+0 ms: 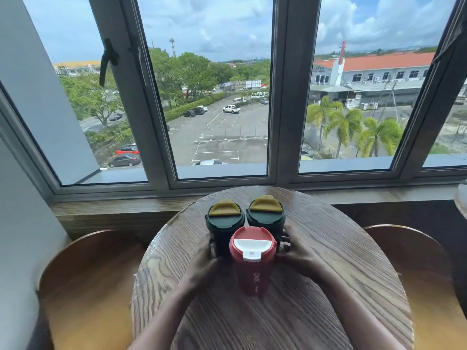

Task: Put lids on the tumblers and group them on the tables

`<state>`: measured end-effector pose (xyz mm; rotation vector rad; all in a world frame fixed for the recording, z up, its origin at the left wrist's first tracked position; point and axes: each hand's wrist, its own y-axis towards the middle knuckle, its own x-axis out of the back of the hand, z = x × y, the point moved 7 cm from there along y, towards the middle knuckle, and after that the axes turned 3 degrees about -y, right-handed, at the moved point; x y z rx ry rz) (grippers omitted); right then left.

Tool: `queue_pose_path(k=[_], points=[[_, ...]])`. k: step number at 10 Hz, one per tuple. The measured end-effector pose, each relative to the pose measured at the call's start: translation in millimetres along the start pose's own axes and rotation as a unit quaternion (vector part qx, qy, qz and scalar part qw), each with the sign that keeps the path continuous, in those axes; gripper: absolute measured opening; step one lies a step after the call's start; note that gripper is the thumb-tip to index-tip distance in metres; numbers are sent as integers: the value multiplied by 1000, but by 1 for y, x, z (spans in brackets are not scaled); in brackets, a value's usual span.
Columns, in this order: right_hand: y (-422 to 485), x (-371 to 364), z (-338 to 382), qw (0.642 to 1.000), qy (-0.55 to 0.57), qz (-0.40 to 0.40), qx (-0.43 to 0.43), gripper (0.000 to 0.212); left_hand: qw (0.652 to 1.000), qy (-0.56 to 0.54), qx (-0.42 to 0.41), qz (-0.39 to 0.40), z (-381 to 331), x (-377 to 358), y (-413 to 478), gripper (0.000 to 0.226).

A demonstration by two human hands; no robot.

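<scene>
We see three tumblers standing close together near the middle of a round wooden table (328,261), and all three already have their lids on. The left green tumbler (222,231) is dark green with a dark lid and a mustard-yellow flap on top. Our left hand (204,258) is on its outer side, fingers curled around the body, so it grips this tumbler. The red tumbler (252,269) stands in front, nearest to us, touching or almost touching the two green ones. It has a red lid with a white flap and a white tab, and white letters run down its side. It hides the lower part of both green tumblers. The right green tumbler (266,218) looks the same as the left one, with the same yellow flap. Our right hand (295,253) is wrapped against its outer side, fingers bent around it; the fingertips are partly hidden behind the red tumbler.

On the left of the table there is a curved wooden chair (88,286), and a second chair (414,261) is on the right. Behind the table runs a wooden window sill (113,205) under a large window (219,97). At the far right edge we see a small part of another table (461,200).
</scene>
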<state>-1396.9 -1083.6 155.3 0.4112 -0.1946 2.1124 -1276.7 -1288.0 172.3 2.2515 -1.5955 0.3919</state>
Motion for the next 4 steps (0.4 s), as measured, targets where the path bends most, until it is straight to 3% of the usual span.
queue_pose_path(k=[1,2,4], points=[[-9,13,0,997,-45,-58,11,66,999,37,22,-29,-1,3,-3,71],[-21,27,4,991,-74,-108,7,51,994,85,41,-53,-8,1,-14,60],[-40,36,2,989,-85,-116,39,27,982,134,84,-105,-11,-1,-43,66]])
